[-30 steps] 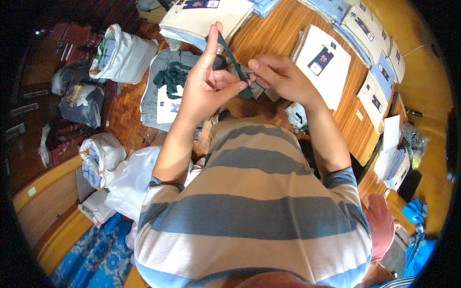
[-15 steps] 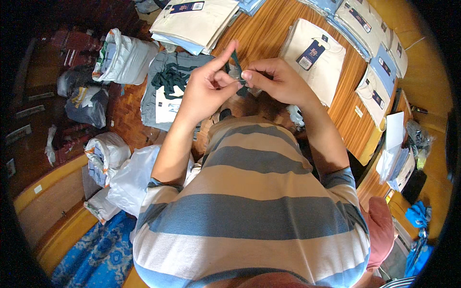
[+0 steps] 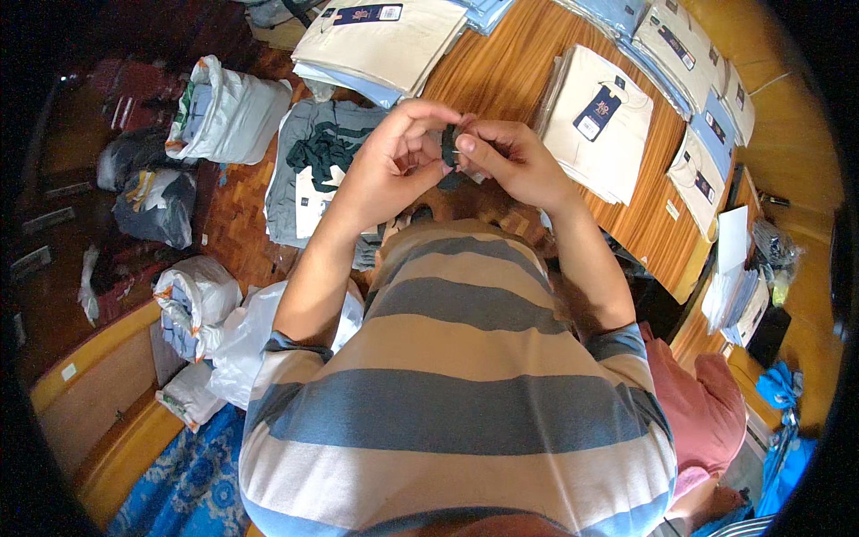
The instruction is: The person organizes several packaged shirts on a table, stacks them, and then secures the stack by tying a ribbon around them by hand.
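Observation:
In front of my chest, both hands meet at a narrow dark green fabric strip (image 3: 450, 148). My left hand (image 3: 394, 166) curls around the strip's left side, index finger bent over the top and thumb below. The thumb and fingers of my right hand (image 3: 519, 166) pinch it from the other side. Something thin and pale shows by the right thumb, too small to name. Beyond my left wrist, a tangle of similar dark green strips (image 3: 324, 154) lies on a folded grey garment (image 3: 291, 183).
Packed cream garments (image 3: 598, 121) with dark tags lie on the wooden table (image 3: 488, 67); another stack (image 3: 376, 45) is at its far left. More packs line the right edge. Filled white bags (image 3: 237, 112) and a dark bag (image 3: 161, 206) stand at the left.
My left index finger, raised upright before, is now bent toward my right hand. The green strip has gathered shorter between my fingers, and my hands have drawn closer together.

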The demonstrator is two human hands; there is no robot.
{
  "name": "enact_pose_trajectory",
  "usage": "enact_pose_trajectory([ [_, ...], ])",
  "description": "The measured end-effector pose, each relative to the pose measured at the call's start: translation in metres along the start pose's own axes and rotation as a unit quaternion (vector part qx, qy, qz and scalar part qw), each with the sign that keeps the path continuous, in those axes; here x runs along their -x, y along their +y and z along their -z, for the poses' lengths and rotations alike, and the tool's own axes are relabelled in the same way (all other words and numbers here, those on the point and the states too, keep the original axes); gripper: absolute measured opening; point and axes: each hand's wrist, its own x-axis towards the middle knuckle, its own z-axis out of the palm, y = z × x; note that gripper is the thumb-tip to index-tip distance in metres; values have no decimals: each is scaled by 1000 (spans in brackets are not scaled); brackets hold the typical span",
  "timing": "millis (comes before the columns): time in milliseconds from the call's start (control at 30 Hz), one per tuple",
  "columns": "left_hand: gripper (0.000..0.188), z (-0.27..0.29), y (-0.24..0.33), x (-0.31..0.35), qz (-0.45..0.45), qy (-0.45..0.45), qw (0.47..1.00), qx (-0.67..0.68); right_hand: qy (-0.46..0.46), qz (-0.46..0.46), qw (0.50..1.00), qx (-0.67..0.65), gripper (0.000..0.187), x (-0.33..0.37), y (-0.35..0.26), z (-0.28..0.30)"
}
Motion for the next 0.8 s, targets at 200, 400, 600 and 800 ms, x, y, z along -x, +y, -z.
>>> enact_pose_trajectory([
  [200,59,34,1,4,-1,-56,998,-38,56,-11,998,10,39,-11,-1,-26],
  [400,65,56,1,8,92,-47,994,29,74,-61,993,75,36,-21,1,-49],
  [600,73,72,-6,17,83,-51,995,-31,67,-72,993,71,34,-28,8,-62],
  [800,82,82,-8,25,-1,-60,995,-84,107,-60,982,143,32,-33,8,-76],
])
